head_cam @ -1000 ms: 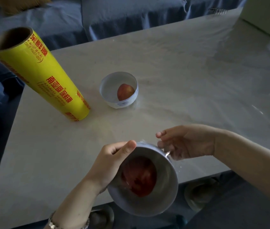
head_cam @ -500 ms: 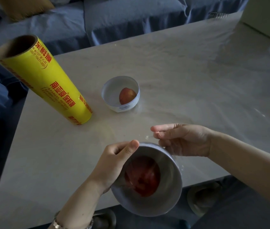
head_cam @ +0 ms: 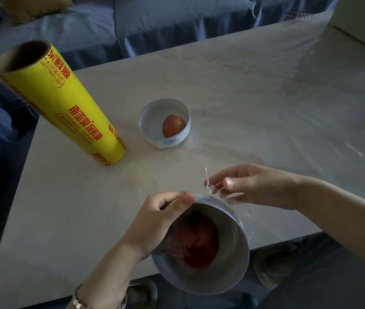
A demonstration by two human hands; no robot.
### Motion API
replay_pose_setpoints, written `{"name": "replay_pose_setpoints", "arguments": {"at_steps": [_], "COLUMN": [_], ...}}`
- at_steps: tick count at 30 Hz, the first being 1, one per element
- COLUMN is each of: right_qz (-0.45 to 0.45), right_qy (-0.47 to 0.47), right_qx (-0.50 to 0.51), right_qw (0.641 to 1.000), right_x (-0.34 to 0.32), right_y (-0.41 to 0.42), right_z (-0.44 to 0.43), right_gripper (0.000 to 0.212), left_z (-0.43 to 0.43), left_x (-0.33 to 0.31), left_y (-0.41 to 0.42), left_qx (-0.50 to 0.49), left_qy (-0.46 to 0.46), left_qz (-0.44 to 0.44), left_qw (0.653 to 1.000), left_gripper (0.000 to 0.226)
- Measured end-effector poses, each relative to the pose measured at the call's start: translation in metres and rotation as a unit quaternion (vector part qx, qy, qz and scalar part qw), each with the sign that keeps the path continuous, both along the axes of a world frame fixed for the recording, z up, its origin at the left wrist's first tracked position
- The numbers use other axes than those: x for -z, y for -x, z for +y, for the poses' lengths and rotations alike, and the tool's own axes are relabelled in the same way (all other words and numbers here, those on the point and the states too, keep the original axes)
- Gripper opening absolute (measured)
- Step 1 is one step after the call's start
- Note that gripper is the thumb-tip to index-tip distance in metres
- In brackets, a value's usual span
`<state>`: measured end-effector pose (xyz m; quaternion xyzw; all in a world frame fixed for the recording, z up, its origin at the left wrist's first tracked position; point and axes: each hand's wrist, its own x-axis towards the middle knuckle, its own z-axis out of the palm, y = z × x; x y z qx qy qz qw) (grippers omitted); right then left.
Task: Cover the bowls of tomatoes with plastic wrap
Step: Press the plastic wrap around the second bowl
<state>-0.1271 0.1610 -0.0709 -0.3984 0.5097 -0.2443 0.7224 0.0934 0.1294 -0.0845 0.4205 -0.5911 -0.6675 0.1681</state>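
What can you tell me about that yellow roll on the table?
The yellow roll is a tube of plastic wrap, its yellow wrapper printed with red characters, with an open brown cardboard core at the top. It stands on one end near the left edge of the table, left of a white bowl and apart from it. Only the table touches it.

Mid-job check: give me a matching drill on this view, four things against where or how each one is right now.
Things
1. wrap roll
2. far bowl
3. near bowl
4. right hand

States
A. pinches the film at its loose edge
B. gripped and tilted by the left hand
C. yellow, stands on end on the table
D. sits on the table with one tomato inside, no hand on it

Pairs: 1-C, 2-D, 3-B, 4-A
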Motion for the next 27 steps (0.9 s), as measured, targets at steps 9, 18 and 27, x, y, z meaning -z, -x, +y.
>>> {"name": "replay_pose_setpoints", "arguments": {"at_steps": [9, 18, 27], "right_qz": [-0.046, -0.069, 0.060], "right_qy": [0.043, 0.038, 0.015], "right_qx": [0.151, 0.214, 0.145], "right_qw": [0.986, 0.974, 0.988], "right_x": [0.000, 0.004, 0.004], "right_y": [-0.019, -0.040, -0.042], "right_z": [-0.001, -0.003, -0.009], "right_gripper": [0.020, 0.018, 0.036], "left_z": [0.000, -0.003, 0.001], "left_x": [-0.002, -0.011, -0.010], "left_y": [0.002, 0.006, 0.004], "left_qx": [0.014, 0.008, -0.012], "left_qy": [0.024, 0.052, 0.054], "left_qz": [-0.002, 0.036, 0.041], "left_qw": [1.000, 0.998, 0.998], "left_gripper": [0.060, 0.055, 0.064]}}
